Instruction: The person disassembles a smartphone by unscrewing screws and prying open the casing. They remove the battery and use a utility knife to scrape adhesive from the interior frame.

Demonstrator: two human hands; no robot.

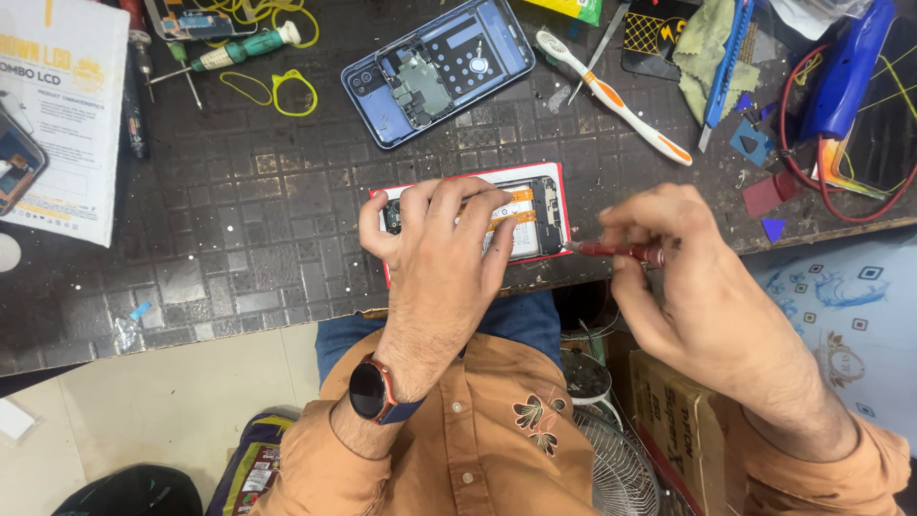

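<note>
Two hands busy: my left hand [441, 239] pins red-framed opened phone [535, 212] flat near bench edge, long axis left-right. My right hand [680, 256] pinches slim red-handled screwdriver [621, 251], tip touching phone's right end. Right hand nearer that end.

I see a dark, scuffed bench [239, 229] with a raised square-tile pattern. At its near edge lies a red-framed opened phone [544, 205], innards showing. Toward the far edge rests a second opened phone [439, 67], blue-framed, and just right of it a white and orange toothbrush [611, 96]. A white printed box [62, 105] sits at the left edge. Near the far left corner lie a green-handled screwdriver [239, 50] and yellow rubber bands [287, 91]. At the right edge lie a blue tool [845, 72] with red wire [788, 134], a greenish cloth [712, 48] and small red and blue picks [769, 196].
</note>
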